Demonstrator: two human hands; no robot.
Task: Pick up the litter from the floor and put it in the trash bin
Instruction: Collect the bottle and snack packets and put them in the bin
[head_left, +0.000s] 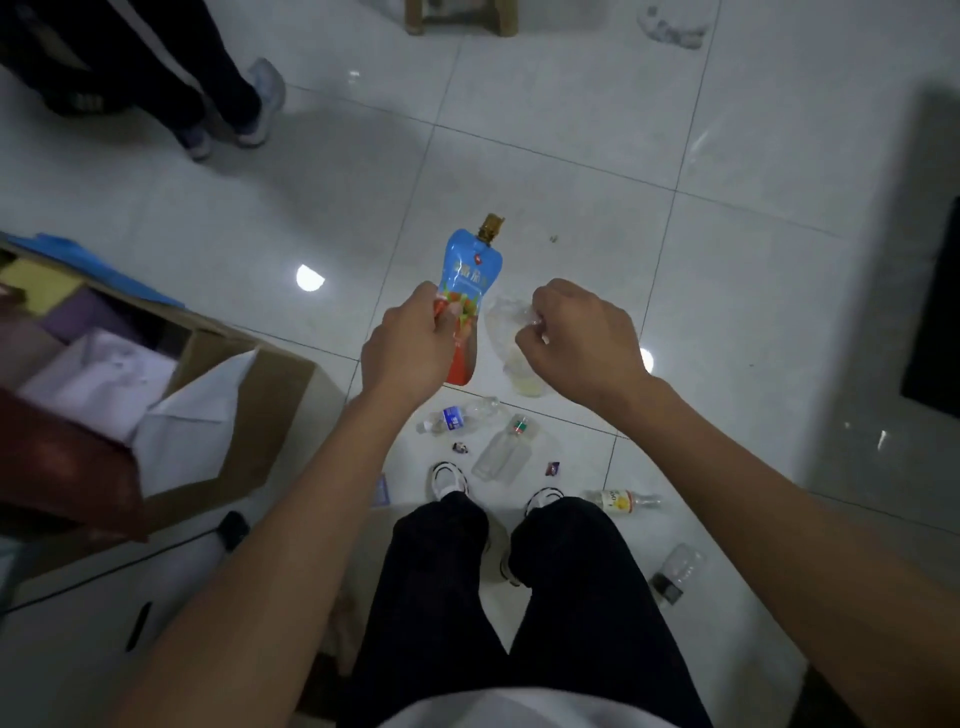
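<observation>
Floor (571, 156) | 4 bottles (457, 415) (506, 451) (621, 501) (675, 571) (2 wrappers (460, 448) (551, 467)) | left hand (410, 343) grips pouch (467, 270) | right hand (582, 338) pinches plastic (500, 332)

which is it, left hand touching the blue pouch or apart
Touching. In the head view the left hand grips the blue pouch by its lower half, thumb and fingers curled round it. The right hand pinches a clear plastic bag.

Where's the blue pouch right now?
Head view, centre: the left hand grips the blue pouch, just left of the clear plastic bag in the right hand.
</observation>
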